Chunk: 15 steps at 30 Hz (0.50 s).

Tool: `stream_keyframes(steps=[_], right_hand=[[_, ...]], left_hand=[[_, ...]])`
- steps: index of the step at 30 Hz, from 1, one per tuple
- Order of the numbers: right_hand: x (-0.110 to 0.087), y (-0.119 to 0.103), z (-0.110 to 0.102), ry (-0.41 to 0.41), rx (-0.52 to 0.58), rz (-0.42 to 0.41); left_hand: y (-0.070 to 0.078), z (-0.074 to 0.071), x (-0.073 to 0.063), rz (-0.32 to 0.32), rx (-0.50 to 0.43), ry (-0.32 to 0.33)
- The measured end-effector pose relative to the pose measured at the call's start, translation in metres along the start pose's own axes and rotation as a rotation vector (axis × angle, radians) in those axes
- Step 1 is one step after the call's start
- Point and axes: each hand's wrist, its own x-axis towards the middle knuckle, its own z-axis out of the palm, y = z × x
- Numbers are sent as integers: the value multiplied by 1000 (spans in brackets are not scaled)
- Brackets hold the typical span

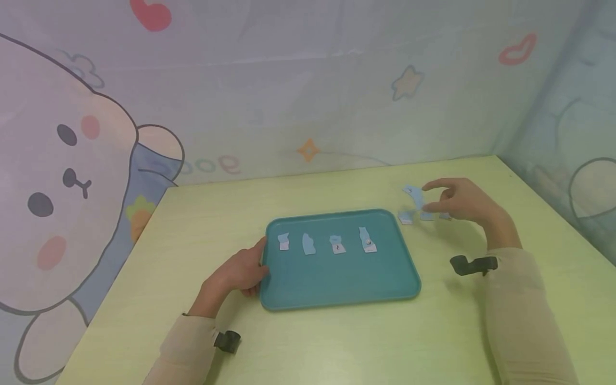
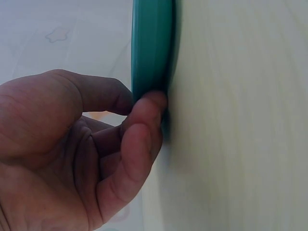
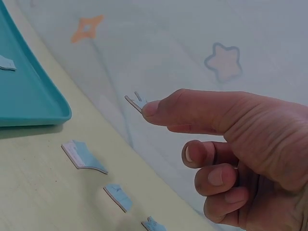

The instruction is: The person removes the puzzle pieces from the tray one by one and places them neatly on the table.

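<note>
The left hand (image 1: 243, 270) grips the left rim of a teal tray (image 1: 337, 283); in the left wrist view its thumb and curled fingers (image 2: 144, 113) meet the tray's edge. Four small light-blue puzzle pieces lie in a row on the tray, among them a tall one (image 1: 367, 240) at the right. Beyond the tray's far right corner, the right hand (image 1: 464, 200) pinches a light-blue puzzle piece (image 3: 137, 102) between thumb and index finger, held above the table. Its other fingers are curled in. Below it, several more pieces, including one with a pale edge (image 3: 84, 155), lie on the table.
The pale yellow-green table (image 1: 212, 214) runs back to a cloth backdrop (image 1: 289, 96) printed with a bear, hearts and stars. Another cloth side (image 1: 568, 133) stands along the right edge. Dark wrist mounts (image 1: 474, 265) stick out from both sleeves.
</note>
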Motion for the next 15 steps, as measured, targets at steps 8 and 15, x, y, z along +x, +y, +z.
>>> stream_keyframes(steps=[8, 15], right_hand=[[0, 9, -4, 6, -1, 7], [-1, 22, -12, 22, -9, 22]], left_hand=[[-1, 0, 0, 13, -3, -6], [0, -1, -1, 18, -4, -2]])
